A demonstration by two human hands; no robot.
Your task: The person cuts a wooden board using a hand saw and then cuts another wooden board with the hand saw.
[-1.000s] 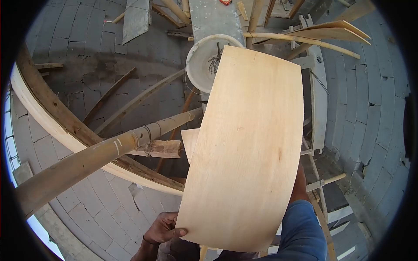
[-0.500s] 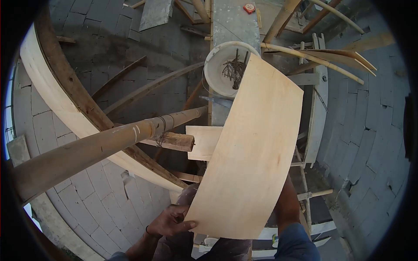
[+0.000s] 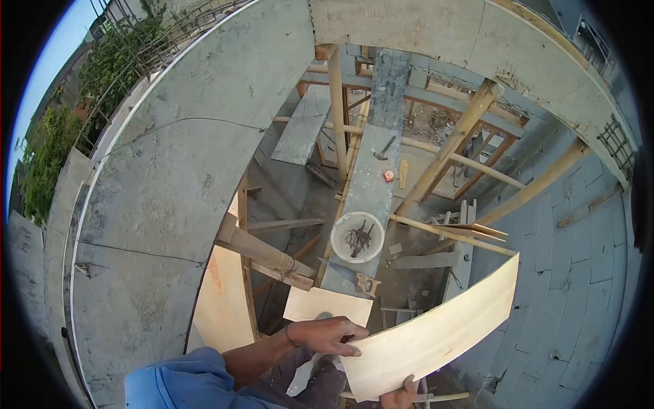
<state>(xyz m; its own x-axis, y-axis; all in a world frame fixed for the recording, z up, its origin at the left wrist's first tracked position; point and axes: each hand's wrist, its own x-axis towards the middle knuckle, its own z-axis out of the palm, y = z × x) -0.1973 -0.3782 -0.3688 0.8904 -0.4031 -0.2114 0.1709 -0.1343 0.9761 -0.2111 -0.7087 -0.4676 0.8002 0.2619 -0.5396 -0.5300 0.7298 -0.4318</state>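
A curved sheet of pale plywood (image 3: 436, 327) is held out in front of me, tilted and reaching up to the right. My left hand (image 3: 330, 336) grips its left end, the thumb on one face and the fingers partly hidden. My right hand (image 3: 400, 394) is closed on its lower edge, mostly covered by the sheet. Beyond my left hand lies a smaller plywood piece (image 3: 327, 305). Past it, on a narrow plank (image 3: 364, 187), are a handsaw (image 3: 368, 284), a white bucket (image 3: 334, 240) with dark thin metal pieces inside, a red tape measure (image 3: 388, 176) and a hammer (image 3: 385, 148).
A large grey panel (image 3: 163, 157) fills the left side. A bamboo pole (image 3: 453, 146) slants up on the right, and a thick round pole (image 3: 262, 251) juts in at left. Thin boards (image 3: 470, 232) rest near the block wall (image 3: 565, 286). A drop shows beside the plank.
My view has lifted, bringing the hammer and grey panels into sight. The plywood sheet has swung from pointing away to sloping right. My right hand now shows at its lower edge.
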